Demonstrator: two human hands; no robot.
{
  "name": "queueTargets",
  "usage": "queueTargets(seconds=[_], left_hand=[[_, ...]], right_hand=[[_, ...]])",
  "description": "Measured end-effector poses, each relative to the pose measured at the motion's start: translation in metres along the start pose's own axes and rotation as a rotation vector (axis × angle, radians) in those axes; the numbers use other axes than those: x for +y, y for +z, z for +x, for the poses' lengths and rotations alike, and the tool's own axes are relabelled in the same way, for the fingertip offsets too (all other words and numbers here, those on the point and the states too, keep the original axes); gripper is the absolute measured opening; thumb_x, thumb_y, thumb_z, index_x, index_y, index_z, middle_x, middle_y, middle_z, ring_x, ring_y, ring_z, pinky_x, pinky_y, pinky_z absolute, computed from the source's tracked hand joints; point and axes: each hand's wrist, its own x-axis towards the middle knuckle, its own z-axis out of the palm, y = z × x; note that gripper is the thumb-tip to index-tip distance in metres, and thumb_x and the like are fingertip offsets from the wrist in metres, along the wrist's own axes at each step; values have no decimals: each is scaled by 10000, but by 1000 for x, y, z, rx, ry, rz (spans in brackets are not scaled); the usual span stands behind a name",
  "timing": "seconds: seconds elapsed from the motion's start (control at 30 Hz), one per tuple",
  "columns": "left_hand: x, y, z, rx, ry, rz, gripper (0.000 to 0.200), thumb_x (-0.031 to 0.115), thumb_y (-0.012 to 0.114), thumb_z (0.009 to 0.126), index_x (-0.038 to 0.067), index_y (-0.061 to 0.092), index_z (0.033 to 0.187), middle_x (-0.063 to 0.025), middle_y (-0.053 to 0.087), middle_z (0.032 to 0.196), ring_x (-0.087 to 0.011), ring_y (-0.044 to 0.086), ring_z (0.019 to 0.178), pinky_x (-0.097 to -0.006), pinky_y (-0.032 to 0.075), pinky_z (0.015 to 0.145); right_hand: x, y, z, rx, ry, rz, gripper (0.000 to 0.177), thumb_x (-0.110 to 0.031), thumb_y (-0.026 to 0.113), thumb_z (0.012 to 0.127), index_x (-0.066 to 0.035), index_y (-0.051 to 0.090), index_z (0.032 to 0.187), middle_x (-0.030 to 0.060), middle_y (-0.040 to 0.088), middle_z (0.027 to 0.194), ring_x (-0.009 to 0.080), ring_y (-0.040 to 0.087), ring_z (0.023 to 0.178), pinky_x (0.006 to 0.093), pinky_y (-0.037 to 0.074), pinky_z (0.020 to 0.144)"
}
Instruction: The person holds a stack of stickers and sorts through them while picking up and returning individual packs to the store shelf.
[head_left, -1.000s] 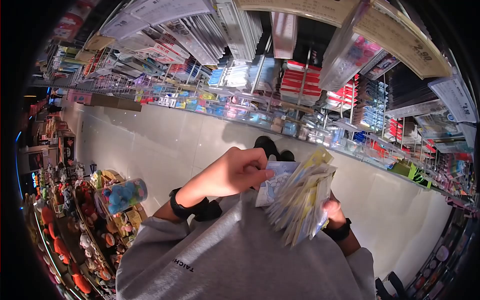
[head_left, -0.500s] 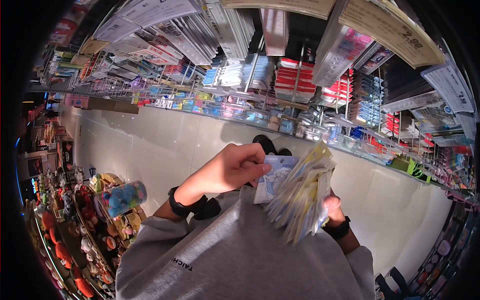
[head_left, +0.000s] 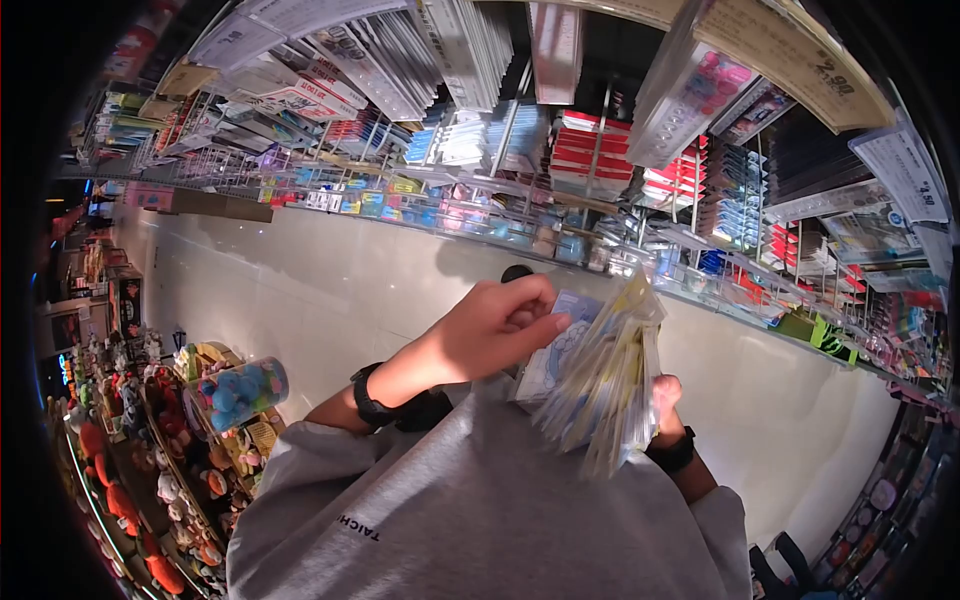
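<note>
My left hand (head_left: 500, 325) is closed, thumb and forefinger pinching the upper edge of a pale blue packet (head_left: 548, 366) with a cartoon print. This packet lies at the left side of a fanned bundle of flat, clear-wrapped packets (head_left: 605, 385), with yellow and blue showing on them. At the bundle's right side, my right hand (head_left: 668, 405) is closed around it. Most of the right fingers are hidden behind the packets. The bundle is held upright in front of my grey sweatshirt (head_left: 480, 510).
Ahead stands a long shelf rack with hanging packs (head_left: 590, 155) and price labels (head_left: 800, 60). Plush toys (head_left: 170, 490) and a clear tub of blue items (head_left: 240, 393) are at the left. Pale floor tiles (head_left: 330, 270) lie between. Another display (head_left: 880, 500) is at the lower right.
My left hand has moved a little right and up, closer to the bundle, still pinching the pale blue packet. The packet now sits more behind the fanned ones. My right hand has risen slightly.
</note>
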Motion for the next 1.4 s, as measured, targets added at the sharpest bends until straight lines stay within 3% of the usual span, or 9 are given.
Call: queueTargets(seconds=[0.23,0.33,0.4,0.43,0.53,0.9,1.0,1.3,1.4], left_hand=[[12,2,28,-40,17,87,182,190,454,869,16,456,814,25,376,547,-50,311,520,-229,275,456],[20,1,33,-31,77,91,171,173,455,866,11,482,913,-23,491,697,-56,441,625,-214,367,547],[25,4,33,180,233,-7,196,200,542,812,28,537,905,-163,527,960,-213,574,767,-294,445,665],[31,3,32,169,241,-6,196,200,542,812,28,537,905,-163,527,960,-213,574,767,-294,445,665],[55,1,25,57,552,356,246,101,673,646,96,596,880,-158,401,1174,-311,420,1076,-365,366,867],[67,-6,15,7,536,485,293,140,694,621,93,585,889,-166,366,1219,-373,349,1139,-415,322,908],[64,-7,6,68,499,457,300,134,693,613,66,575,881,-168,377,1212,-384,334,1155,-419,321,914],[33,-11,-26,416,642,645,327,76,660,597,26,572,908,-139,467,1100,-301,473,946,-379,395,797],[24,-9,-39,441,694,661,345,74,654,575,21,565,905,-120,506,1043,-300,513,889,-384,417,764]], right_hand=[[-5,7,3,61,-109,62,745,-329,603,631,18,304,1218,154,464,1133,260,491,1000,358,418,843],[-10,9,6,94,-189,120,734,-335,592,639,18,308,1217,155,464,1134,261,492,999,360,418,843],[-14,11,10,113,-242,159,728,-339,584,644,18,310,1216,155,464,1135,262,492,998,361,418,843],[-16,12,12,118,-264,175,724,-341,580,647,17,312,1216,156,464,1135,263,493,998,361,418,843],[-22,17,21,131,-322,228,715,-348,569,655,17,315,1214,157,464,1137,264,494,997,363,418,843],[-33,37,56,141,-360,359,685,-368,531,681,16,328,1210,160,464,1140,268,497,994,369,417,843],[-26,32,64,264,-374,278,586,-444,372,759,9,442,1124,144,529,1045,249,540,917,368,444,795],[-6,87,84,398,-570,195,504,-395,390,781,6,469,1075,134,558,974,238,562,835,355,459,735],[14,79,81,260,-544,198,517,-390,409,777,-7,440,1124,139,534,1034,246,543,895,364,441,781]])
